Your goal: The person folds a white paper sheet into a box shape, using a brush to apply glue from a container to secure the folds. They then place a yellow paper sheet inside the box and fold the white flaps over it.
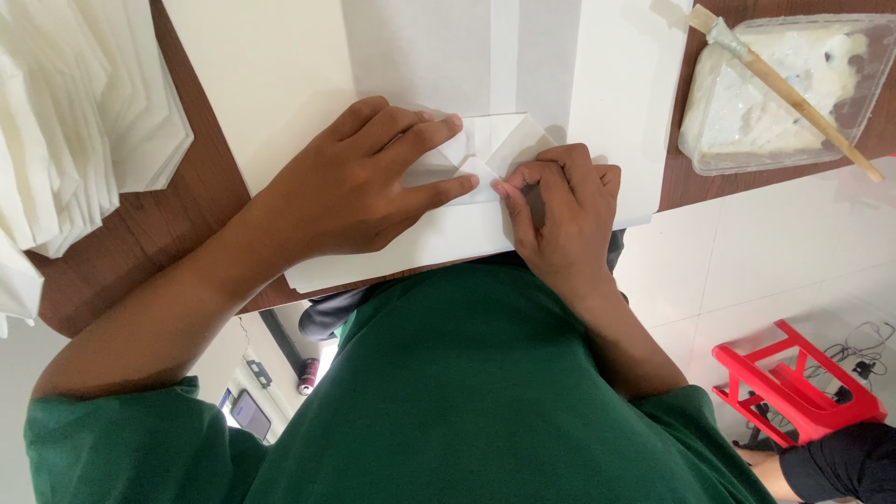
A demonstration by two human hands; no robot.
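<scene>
Close to the near edge of the brown tabletop [187,215], white sheets overhung the rim, leaving bare wood only at the left. Flat and spread, the left hand [359,182] pressed down on the small folded white paper [490,149]. The right hand [560,210], curled, pinched a triangular flap of it between thumb and forefinger. Creases formed pointed corners.

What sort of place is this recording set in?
Likely a small paper-craft or envelope-making workspace: both hands fold white paper on a brown table, a stack of folded white pieces lies nearby, and a tray of white paste holds a brush.
</scene>
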